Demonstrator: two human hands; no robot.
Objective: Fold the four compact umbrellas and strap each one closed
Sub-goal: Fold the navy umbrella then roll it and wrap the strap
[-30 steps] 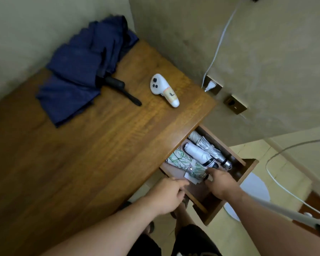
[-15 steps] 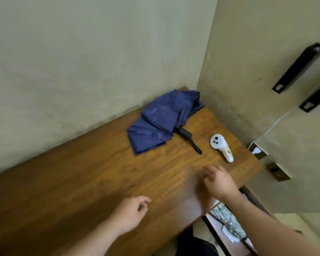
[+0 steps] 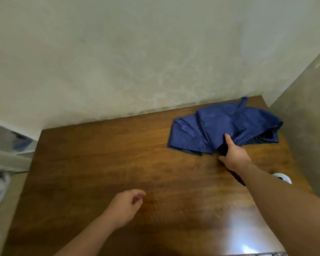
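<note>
Step in hand looks like pickup: right hand (image 3: pixel 235 157) closes on black handle (image 3: pixel 223 149) of blue umbrella (image 3: pixel 224 126), fingers curled round it, forefinger on the loose canopy. Umbrella lies unfolded at tabletop (image 3: pixel 118 163) far right corner. Left hand (image 3: pixel 124 206) hovers, fingers loosely curled, empty. Next: lift, gather pleats, strap. Wooden tabletop, plaster walls.

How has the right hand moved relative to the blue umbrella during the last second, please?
Yes: the right hand went from the open drawer to the blue umbrella, now at its black handle.
</note>
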